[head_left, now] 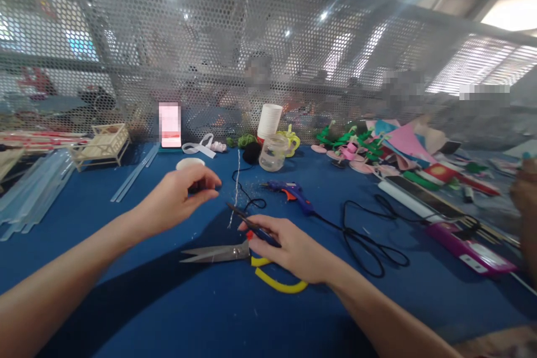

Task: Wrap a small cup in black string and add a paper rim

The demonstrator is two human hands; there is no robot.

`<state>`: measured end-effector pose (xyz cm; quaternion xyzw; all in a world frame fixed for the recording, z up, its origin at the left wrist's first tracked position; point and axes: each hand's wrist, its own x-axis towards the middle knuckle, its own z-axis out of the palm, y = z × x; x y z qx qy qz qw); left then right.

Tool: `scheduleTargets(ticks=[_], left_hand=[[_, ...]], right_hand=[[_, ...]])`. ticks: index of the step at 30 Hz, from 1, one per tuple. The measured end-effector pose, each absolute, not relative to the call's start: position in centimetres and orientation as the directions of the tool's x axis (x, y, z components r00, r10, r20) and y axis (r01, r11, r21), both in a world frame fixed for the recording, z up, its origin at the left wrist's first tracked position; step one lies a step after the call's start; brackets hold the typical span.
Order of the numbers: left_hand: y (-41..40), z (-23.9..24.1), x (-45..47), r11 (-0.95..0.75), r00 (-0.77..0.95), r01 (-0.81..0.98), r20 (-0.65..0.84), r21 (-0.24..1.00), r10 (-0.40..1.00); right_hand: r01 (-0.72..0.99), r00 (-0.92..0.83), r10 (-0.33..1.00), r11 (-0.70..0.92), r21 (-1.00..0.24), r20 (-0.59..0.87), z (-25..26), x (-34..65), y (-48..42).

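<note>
My right hand [289,246] is closed around a slim, dark-jawed tool with blue handles, which looks like pliers [240,213]; its tip points up and left. Beneath that hand lie large scissors [218,254] with yellow-covered handles, blades pointing left. To the left, my left hand [180,196] hovers above the table with thumb and fingers curled close together. Whatever lies between those fingers is too dark to make out. A thin white twisted cord [238,179] lies between the hands, near the pliers' tip.
A blue glue gun [289,187] with a looped black cord lies right of centre. Behind it stand a clear jar [272,154] and stacked paper cups [269,118]. A purple power strip [470,249] is at right, near another person's hand [526,196]. Translucent sticks [36,190] lie left.
</note>
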<state>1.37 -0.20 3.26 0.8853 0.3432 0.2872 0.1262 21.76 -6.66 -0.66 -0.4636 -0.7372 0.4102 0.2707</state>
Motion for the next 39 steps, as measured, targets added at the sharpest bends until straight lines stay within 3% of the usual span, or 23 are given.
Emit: scheduleTargets(ticks=[3, 6, 11, 18, 20, 23, 27, 31, 35, 39], left_hand=[[0.1, 3.4, 1.0, -0.91, 0.714, 0.383, 0.573, 0.162, 0.402], [-0.2, 3.1, 1.3, -0.964, 0.807, 0.232, 0.528, 0.128, 0.264], [-0.6, 3.1, 1.4, -0.938, 0.764, 0.308, 0.546, 0.159, 0.343], [-0.7, 3.2, 1.5, -0.905, 0.711, 0.42, 0.593, 0.072, 0.377], [-0.5, 3.4, 1.3, -0.891, 0.698, 0.44, 0.58, 0.113, 0.419], [-0.5, 3.8, 1.0, -0.812, 0.621, 0.512, 0.532, 0.281, 0.575], [-0.9, 3.5, 1.4, -0.618, 0.503, 0.562, 0.366, 0.55, 0.783], [-1.3, 2.6, 2.3, -0.421, 0.389, 0.527, 0.231, 0.738, 0.892], [-1.6, 1.9, 2.9, -0.361, 0.359, 0.468, 0.2, 0.807, 0.912], [-2.1, 1.5, 3.1, -0.402, 0.366, 0.499, 0.234, 0.768, 0.901]], right_hand=[[0.423, -0.508, 0.861, 0.211, -0.881, -0.038, -0.1, 21.9, -6.8], [0.403, -0.579, 0.81, 0.183, -0.897, -0.095, 0.2, 22.0, -6.9], [0.293, -0.648, 0.757, 0.145, -0.945, -0.085, 0.2, 22.7, -6.7], [0.347, -0.563, 0.817, 0.101, -0.932, -0.121, 0.1, 23.3, -6.2], [0.322, -0.601, 0.783, 0.056, -0.945, -0.159, 0.2, 23.5, -6.2], [0.313, -0.599, 0.792, 0.101, -0.944, -0.114, 0.3, 23.5, -6.2], [0.479, -0.358, 0.926, 0.293, -0.827, 0.121, -0.2, 23.0, -6.5], [0.612, -0.229, 0.927, 0.375, -0.697, 0.297, -1.0, 22.4, -6.6], [0.683, -0.204, 0.921, 0.378, -0.625, 0.333, -1.5, 22.2, -6.3], [0.693, -0.182, 0.931, 0.351, -0.63, 0.318, -1.7, 22.2, -6.2]])
